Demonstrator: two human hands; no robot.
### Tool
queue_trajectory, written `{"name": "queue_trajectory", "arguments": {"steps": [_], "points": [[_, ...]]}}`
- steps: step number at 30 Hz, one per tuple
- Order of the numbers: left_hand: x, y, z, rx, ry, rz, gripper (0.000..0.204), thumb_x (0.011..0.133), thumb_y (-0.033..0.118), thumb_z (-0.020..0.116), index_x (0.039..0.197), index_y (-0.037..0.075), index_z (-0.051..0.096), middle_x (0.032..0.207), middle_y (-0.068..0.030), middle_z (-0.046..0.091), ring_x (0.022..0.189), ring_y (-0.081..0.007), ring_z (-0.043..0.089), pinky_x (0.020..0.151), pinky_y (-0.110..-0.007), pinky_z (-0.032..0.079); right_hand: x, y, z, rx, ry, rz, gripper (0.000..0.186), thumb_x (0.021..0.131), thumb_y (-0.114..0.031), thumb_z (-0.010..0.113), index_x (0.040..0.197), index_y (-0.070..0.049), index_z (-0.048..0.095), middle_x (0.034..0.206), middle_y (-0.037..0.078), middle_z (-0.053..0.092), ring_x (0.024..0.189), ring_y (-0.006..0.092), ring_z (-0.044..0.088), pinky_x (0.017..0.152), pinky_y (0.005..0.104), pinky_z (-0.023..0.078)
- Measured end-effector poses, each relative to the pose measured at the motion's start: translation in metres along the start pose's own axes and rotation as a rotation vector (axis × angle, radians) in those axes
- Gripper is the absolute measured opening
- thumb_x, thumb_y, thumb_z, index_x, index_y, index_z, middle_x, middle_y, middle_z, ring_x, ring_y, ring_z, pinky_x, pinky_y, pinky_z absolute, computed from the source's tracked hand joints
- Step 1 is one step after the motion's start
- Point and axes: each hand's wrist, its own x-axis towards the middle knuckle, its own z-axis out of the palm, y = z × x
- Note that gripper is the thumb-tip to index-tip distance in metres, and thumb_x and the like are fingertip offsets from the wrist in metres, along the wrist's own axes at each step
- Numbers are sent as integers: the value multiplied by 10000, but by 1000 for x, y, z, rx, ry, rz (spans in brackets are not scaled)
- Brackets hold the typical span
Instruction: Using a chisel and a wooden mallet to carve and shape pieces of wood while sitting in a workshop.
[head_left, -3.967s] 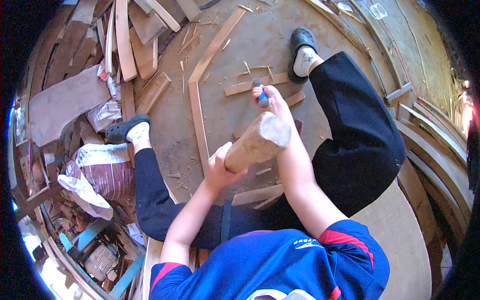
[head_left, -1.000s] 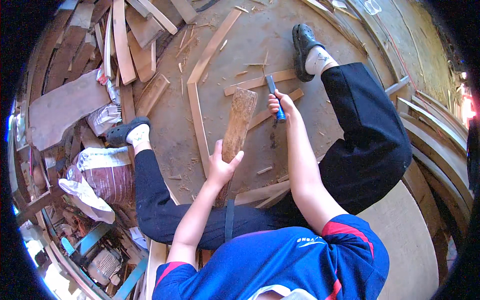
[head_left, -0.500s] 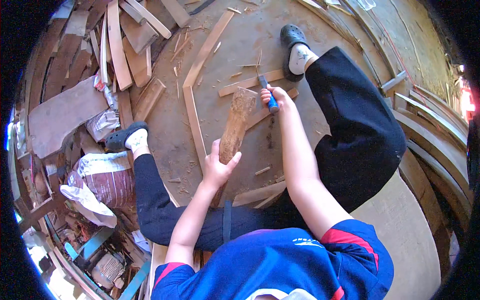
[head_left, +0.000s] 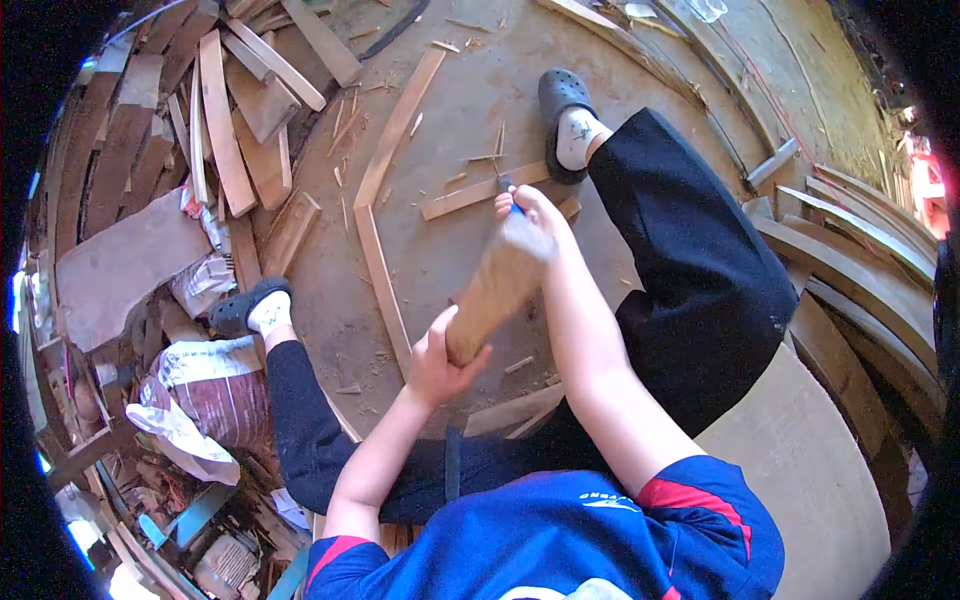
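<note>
My left hand [head_left: 443,360] is wrapped round the lower end of a thick, rough wooden block [head_left: 492,292], which is smeared by motion. Its far end overlaps the butt of a blue-handled chisel; whether they touch I cannot tell. My right hand [head_left: 535,212] is closed round that chisel, with its grey metal blade [head_left: 504,184] pointing away from me. Most of the handle is hidden by my fingers and the block. Under the blade lies a flat strip of wood [head_left: 455,202] on the floor, running toward my right shoe [head_left: 565,105].
A long angled wooden frame piece [head_left: 380,240] lies left of my hands. Planks and offcuts [head_left: 225,130] are heaped at the far left, above a brown-and-white sack [head_left: 215,390]. Curved boards [head_left: 850,255] are stacked at right. Wood chips litter the concrete floor [head_left: 460,110].
The wooden block in my left hand has swung to the right, its far end now over the chisel's butt. My right hand still grips the chisel. The whole view has shifted slightly.
</note>
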Motion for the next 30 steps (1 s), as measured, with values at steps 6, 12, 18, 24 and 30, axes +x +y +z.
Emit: {"name": "queue_trajectory", "arguments": {"steps": [6, 12, 18, 24, 30], "points": [[13, 2, -1, 221, -306, -367, 705, 735, 290, 755, 1278, 33, 386, 1039, -204, 633, 975, -347, 642, 817, -389, 516, 12, -12, -4, -24, 31, 109, 233, 892, -151, 437, 673, -99, 377, 565, -9, 413, 455, 129, 372, 434, 257, 367], [8, 9, -1, 29, 120, 139, 685, 731, 293, 771, 1217, -13, 399, 966, -238, 631, 828, -396, 660, 685, -422, 559, -20, 6, 2, -85, 9, -85, 263, 944, -172, 386, 694, -92, 379, 555, -16, 411, 465, 102, 392, 437, 236, 386], [6, -1, -1, 172, -181, -228, 646, 758, 348, 736, 1232, 62, 403, 864, -222, 637, 756, -398, 653, 638, -430, 546, -4, 5, 15, -122, 83, 55, 306, 962, -230, 321, 683, -116, 374, 558, -26, 385, 445, 117, 359, 412, 246, 342], [8, -2, 6, 13, -16, -69, 609, 770, 362, 717, 1195, 45, 418, 872, -254, 640, 783, -406, 650, 701, -449, 543, 25, -2, -27, -226, 33, -38, 374, 987, -378, 385, 726, -111, 401, 599, -25, 389, 481, 116, 361, 421, 254, 338], [-14, -7, 1, 83, -341, -409, 575, 782, 382, 691, 1158, 42, 419, 838, -256, 643, 802, -419, 641, 699, -475, 531, 42, 3, -76, -469, 17, -192, 395, 955, -507, 428, 774, -157, 423, 616, -43, 373, 501, 100, 307, 457, 250, 288]]}}
